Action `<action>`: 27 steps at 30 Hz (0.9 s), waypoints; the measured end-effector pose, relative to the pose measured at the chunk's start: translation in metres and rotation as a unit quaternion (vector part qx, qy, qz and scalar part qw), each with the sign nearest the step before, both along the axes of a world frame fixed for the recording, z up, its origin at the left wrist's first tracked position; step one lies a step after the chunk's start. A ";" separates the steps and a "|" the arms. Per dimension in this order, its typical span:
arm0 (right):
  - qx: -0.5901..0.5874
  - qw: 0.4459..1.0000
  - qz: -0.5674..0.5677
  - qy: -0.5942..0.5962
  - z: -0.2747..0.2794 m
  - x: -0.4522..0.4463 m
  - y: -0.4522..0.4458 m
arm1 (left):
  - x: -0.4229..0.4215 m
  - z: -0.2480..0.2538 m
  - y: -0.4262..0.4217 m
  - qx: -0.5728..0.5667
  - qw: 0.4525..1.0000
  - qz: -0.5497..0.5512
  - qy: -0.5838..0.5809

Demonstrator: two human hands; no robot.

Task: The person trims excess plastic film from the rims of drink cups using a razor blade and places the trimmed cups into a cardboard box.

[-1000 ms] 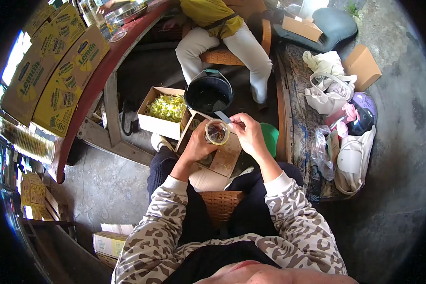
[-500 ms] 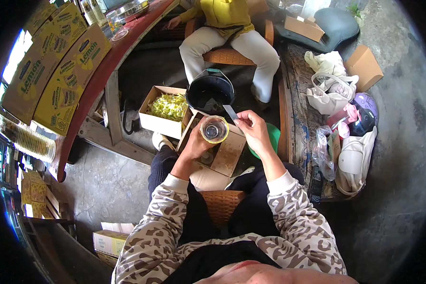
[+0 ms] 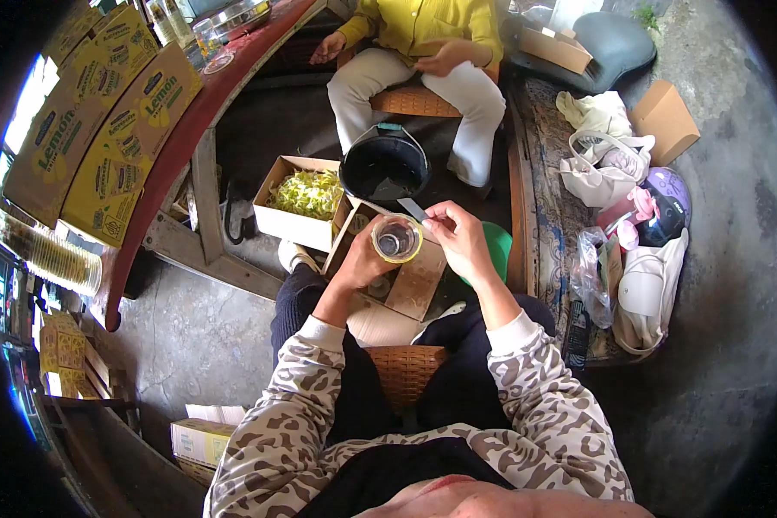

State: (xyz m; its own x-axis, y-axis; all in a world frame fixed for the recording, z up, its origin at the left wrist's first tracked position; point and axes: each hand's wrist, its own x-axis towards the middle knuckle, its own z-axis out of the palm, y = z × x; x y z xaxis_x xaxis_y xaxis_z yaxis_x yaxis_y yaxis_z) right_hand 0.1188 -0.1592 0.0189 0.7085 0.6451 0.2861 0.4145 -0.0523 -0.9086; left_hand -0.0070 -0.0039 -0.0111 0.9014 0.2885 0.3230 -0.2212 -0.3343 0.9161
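Observation:
My left hand is wrapped around a clear plastic cup with a yellowish edge, its round face turned up toward me. Between the thumb and fingers of my right hand is a flat grey blade, held just above the cup's far right edge. Whether blade and cup touch I cannot tell. Below both hands stands an open cardboard box with round clear items partly visible inside. A green basin sits behind my right hand, partly hidden by it.
A black bucket stands ahead, beside a carton of yellow-green strips. Opposite sits a person in a yellow top. At left, a red-edged table bears lemon cartons and stacked cups. Bags lie on the right bench.
My right hand has lowered the blade leftward, closer to the cup. The cup has shifted slightly right. The person opposite has brought both hands into view over their lap.

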 end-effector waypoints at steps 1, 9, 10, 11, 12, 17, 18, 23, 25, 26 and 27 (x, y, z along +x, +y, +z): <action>0.000 1.000 0.001 0.000 0.000 0.000 0.000 | 0.000 0.000 0.000 0.000 1.000 0.001 0.000; 0.017 0.997 0.000 -0.069 0.001 -0.017 0.005 | 0.003 0.001 -0.003 0.071 0.981 0.181 -0.017; 0.023 0.996 0.010 -0.081 -0.002 -0.019 0.006 | 0.003 -0.001 -0.003 0.065 0.978 0.198 0.000; 0.023 0.996 0.010 -0.081 -0.003 -0.022 0.007 | 0.004 -0.002 -0.003 0.059 0.975 0.216 0.016; 0.012 0.995 0.003 -0.102 -0.003 -0.024 0.007 | 0.004 -0.002 -0.003 0.059 0.974 0.216 0.016; -0.002 0.990 -0.036 -0.139 -0.002 -0.023 0.008 | 0.006 -0.006 -0.002 0.009 0.986 0.166 -0.025; -0.002 0.990 -0.036 -0.140 -0.001 -0.023 0.008 | 0.006 -0.007 -0.002 0.009 0.986 0.166 -0.026; 0.044 0.988 -0.039 -0.140 -0.004 -0.029 0.010 | 0.006 -0.007 -0.004 0.018 0.988 0.148 -0.031; 0.043 0.987 -0.050 -0.148 -0.007 -0.028 0.010 | 0.007 -0.007 -0.005 0.017 0.987 0.153 -0.038; 0.043 0.985 -0.060 -0.156 -0.007 -0.028 0.010 | 0.008 -0.007 -0.006 0.016 0.986 0.159 -0.045; 0.043 0.985 -0.061 -0.156 -0.006 -0.029 0.010 | 0.008 -0.005 -0.008 0.017 0.986 0.159 -0.045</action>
State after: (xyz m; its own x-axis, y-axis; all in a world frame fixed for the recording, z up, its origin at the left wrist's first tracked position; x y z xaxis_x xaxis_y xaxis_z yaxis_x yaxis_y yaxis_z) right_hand 0.0897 -0.1493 0.0130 0.6474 0.5245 0.5529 0.6702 -0.0465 -0.7407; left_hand 0.0006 -0.0120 -0.0162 0.7345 0.5393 0.4118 -0.1811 -0.4291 0.8849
